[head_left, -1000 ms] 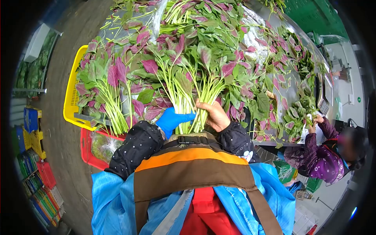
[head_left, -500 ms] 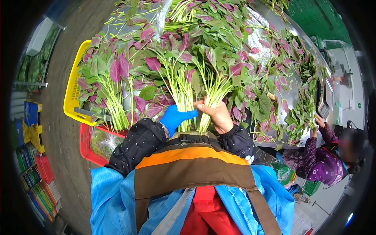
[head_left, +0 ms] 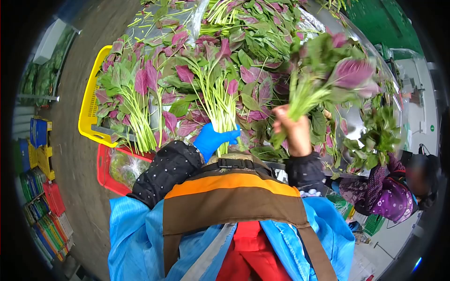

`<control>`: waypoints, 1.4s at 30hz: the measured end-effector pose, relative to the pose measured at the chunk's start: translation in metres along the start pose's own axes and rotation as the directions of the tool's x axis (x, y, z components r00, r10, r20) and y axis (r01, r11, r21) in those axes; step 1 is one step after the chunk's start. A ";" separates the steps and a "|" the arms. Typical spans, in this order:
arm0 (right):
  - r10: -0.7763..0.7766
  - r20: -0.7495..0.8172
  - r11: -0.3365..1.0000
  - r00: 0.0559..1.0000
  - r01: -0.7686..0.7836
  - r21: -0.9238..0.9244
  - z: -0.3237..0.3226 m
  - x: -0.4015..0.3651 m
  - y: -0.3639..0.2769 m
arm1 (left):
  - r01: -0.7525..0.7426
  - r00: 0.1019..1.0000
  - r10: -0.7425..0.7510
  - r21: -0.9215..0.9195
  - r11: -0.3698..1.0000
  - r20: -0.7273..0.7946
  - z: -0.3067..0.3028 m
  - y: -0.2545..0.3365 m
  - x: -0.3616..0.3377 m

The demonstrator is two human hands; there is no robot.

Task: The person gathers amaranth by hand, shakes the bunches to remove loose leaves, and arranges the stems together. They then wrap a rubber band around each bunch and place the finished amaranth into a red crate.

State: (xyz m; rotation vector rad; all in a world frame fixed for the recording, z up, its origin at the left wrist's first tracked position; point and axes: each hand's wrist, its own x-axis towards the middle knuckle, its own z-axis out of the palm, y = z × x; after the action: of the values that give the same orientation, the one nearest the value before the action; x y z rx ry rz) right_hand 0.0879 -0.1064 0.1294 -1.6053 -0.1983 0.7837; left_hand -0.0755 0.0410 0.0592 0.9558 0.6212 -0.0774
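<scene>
My left hand (head_left: 213,140), in a blue glove, is wrapped around the stems of a bunch of red amaranth greens (head_left: 218,105), near my waist at the table's edge. My bare right hand (head_left: 293,129) grips a second bunch of amaranth (head_left: 304,93) by its stems, off to the right. Its purple and green leaves are blurred by motion. Another amaranth bunch (head_left: 136,117) lies to the left, its stems pointing toward me. Loose purple-green leaves (head_left: 262,93) cover the table between the hands.
A yellow crate (head_left: 89,107) stands at the table's left, with a red crate (head_left: 110,171) holding a plastic bag below it. A co-worker (head_left: 386,196) at the right handles greens (head_left: 379,136). More amaranth (head_left: 267,33) is heaped at the back.
My right hand has moved right and slightly up with its bunch, away from the left hand. The left hand stays on its bunch. The co-worker's greens are now lifted.
</scene>
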 end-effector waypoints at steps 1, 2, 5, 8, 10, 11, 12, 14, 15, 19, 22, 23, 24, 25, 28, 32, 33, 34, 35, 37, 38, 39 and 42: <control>0.108 0.126 0.994 0.986 -0.105 -0.030 0.011 0.003 0.013 | -0.023 1.000 0.023 0.011 1.000 0.002 0.001 -0.001 0.001; 0.145 0.180 0.985 0.973 -0.158 0.064 0.027 0.006 0.032 | -0.044 0.999 0.044 0.021 0.999 0.003 0.001 -0.003 0.003; 0.075 0.271 0.991 0.960 -0.102 0.088 0.064 0.010 0.068 | -0.025 0.999 0.023 0.084 0.996 0.023 -0.006 -0.006 0.005; 0.155 0.281 0.975 0.947 -0.193 0.114 0.049 0.011 0.057 | 0.033 0.998 -0.026 -0.117 0.993 0.061 -0.007 0.005 -0.007; 0.240 0.341 0.929 0.909 -0.317 0.191 0.047 0.012 0.051 | 0.061 0.996 -0.052 -0.125 0.990 0.078 -0.007 0.009 -0.008; 0.299 0.359 0.893 0.884 -0.392 0.222 0.047 0.010 0.050 | 0.076 0.994 -0.065 -0.128 0.989 0.088 -0.007 0.009 -0.008; 0.273 0.389 0.919 0.880 -0.359 0.166 0.049 0.013 0.055 | -0.023 0.994 0.022 0.001 1.000 0.103 -0.009 0.004 -0.006; 0.266 0.400 0.934 0.877 -0.336 0.117 0.056 0.013 0.057 | -0.016 0.998 0.003 0.191 0.981 0.070 -0.011 0.005 -0.004; 0.274 0.405 0.923 0.872 -0.357 0.143 0.055 0.013 0.053 | -0.012 0.999 -0.003 0.286 0.958 0.052 -0.012 0.005 -0.004; 0.284 0.395 0.819 0.874 -0.435 0.375 0.039 0.018 0.048 | 0.023 1.000 -0.022 -0.034 0.999 0.017 -0.016 0.004 -0.006; 0.252 0.461 0.898 0.851 -0.383 0.217 0.057 0.016 0.051 | 0.045 0.999 -0.042 0.110 0.993 -0.031 -0.014 -0.001 0.001; 0.238 0.442 0.932 0.865 -0.331 0.146 0.061 0.014 0.054 | 0.068 0.997 -0.063 0.193 0.979 -0.036 -0.014 -0.002 0.004; 0.237 0.432 0.917 0.870 -0.347 0.195 0.060 0.015 0.056 | -0.003 1.000 0.006 0.156 0.988 -0.022 -0.015 -0.003 0.004; 0.231 0.422 0.903 0.877 -0.354 0.242 0.057 0.013 0.055 | 0.009 1.000 -0.007 0.105 0.994 -0.019 -0.015 0.001 0.000; 0.356 0.422 0.782 0.834 -0.513 0.353 0.046 0.018 0.044 | 0.051 0.999 -0.050 -0.073 0.996 0.013 -0.024 0.021 -0.012; 0.375 0.552 0.686 0.745 -0.624 0.376 0.042 0.017 0.055 | 0.094 0.995 -0.091 -0.080 0.992 0.038 -0.023 0.025 -0.019; 0.317 0.588 0.695 0.744 -0.604 0.390 0.039 0.020 0.051 | 0.095 0.995 -0.092 -0.070 0.993 0.042 -0.027 0.032 -0.021; 0.267 0.570 0.712 0.777 -0.558 0.427 0.028 0.022 0.040 | 0.096 0.995 -0.093 -0.060 0.994 0.046 -0.034 0.041 -0.025; 0.216 0.550 0.726 0.807 -0.509 0.462 0.013 0.024 0.024 | 0.096 0.995 -0.093 -0.049 0.994 0.048 -0.043 0.048 -0.029; 0.014 0.447 0.826 0.895 -0.262 0.499 -0.019 0.019 -0.008 | -0.013 0.998 0.019 -0.114 0.993 0.051 -0.062 0.051 -0.036; -0.059 0.338 0.868 0.939 -0.119 0.483 -0.034 0.016 -0.017 | -0.012 0.998 0.021 -0.152 0.988 0.054 -0.068 0.057 -0.041; -0.156 0.226 0.894 0.961 0.040 0.447 -0.050 0.003 -0.024 | -0.026 0.997 0.038 -0.186 0.982 0.064 -0.069 0.061 -0.052; -0.271 0.094 0.911 0.958 0.224 0.345 -0.071 0.001 -0.023 | -0.170 0.972 0.218 -0.387 0.906 0.084 -0.073 0.067 -0.056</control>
State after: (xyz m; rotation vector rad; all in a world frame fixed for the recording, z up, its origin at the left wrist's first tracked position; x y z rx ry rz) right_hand 0.1371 -0.1592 0.1500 -1.1796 -0.3461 0.6898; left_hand -0.1335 0.1264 0.1077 0.6269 0.4010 0.1562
